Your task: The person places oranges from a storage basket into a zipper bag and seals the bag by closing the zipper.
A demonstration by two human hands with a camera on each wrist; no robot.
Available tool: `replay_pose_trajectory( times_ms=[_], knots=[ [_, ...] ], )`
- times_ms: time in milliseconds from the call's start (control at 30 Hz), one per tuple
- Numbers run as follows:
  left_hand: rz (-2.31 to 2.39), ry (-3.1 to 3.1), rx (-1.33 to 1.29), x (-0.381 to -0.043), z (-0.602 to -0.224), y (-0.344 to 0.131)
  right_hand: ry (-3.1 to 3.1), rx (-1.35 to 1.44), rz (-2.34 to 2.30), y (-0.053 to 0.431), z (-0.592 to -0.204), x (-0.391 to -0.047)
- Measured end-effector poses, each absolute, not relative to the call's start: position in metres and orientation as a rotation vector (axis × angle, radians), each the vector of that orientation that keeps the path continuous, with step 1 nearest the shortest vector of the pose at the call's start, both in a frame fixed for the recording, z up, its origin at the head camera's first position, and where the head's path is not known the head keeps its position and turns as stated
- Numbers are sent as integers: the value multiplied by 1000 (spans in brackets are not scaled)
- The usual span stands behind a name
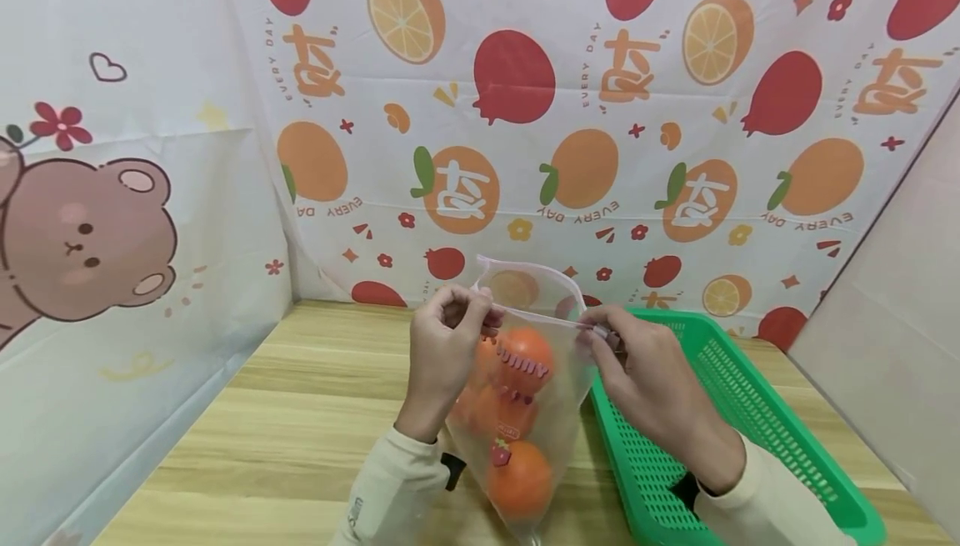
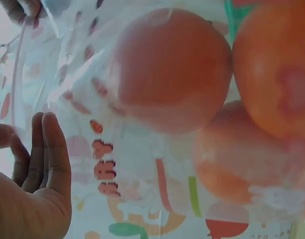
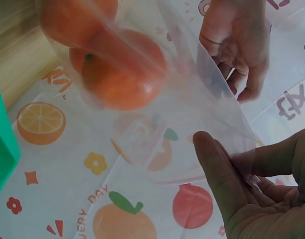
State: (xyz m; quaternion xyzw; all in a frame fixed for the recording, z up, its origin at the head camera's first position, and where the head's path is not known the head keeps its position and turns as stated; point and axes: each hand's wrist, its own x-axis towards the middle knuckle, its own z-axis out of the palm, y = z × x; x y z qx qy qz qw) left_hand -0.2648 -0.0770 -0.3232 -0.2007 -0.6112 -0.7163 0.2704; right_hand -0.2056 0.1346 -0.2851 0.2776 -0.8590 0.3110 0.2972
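A clear zip bag [image 1: 570,396] with a pink top edge and printed lettering hangs upright in front of me, its mouth spread apart. Inside it are several oranges [image 1: 520,479], one low in the bag and the others grouped above. My left hand [image 1: 442,354] pinches the bag's left top corner between thumb and fingers. At the opposite corner, my right hand [image 1: 652,379] pinches the pink edge. The right wrist view shows the thumb and forefinger of the right hand [image 3: 262,194] on the plastic. In the left wrist view, oranges [image 2: 172,69] press close behind the film.
A green perforated basket [image 1: 795,438] stands on the wood-grain table [image 1: 247,438] at the right, partly under my right forearm. Behind the table hangs a fruit-print cloth [image 1: 525,146], with a bear-print cloth [image 1: 135,137] on the left side.
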Motion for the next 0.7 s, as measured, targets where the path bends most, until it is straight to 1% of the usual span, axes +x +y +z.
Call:
replay_pose_trajectory(
  times_ms=[133,267,367,500,633,700],
  knots=[
    [-1933,-1594,-530,-270,-322,-87,-2260,741,841,136,-285,-211],
    [-1900,-1552,-421,-280,-325,-101,-2238,727,868,139,-285,-216],
    [-1796,-1643,-383,-290,-331,-112,-2206,731,900,141,-286,-221],
    [-1752,-1819,-488,-305,-344,-122,-2169,748,949,145,-288,-226],
    [-1964,-1852,-629,-313,-353,-123,-2147,766,1041,148,-291,-232],
    [-2038,-1839,-657,-315,-356,-123,-2133,779,1103,150,-292,-235]
  ],
)
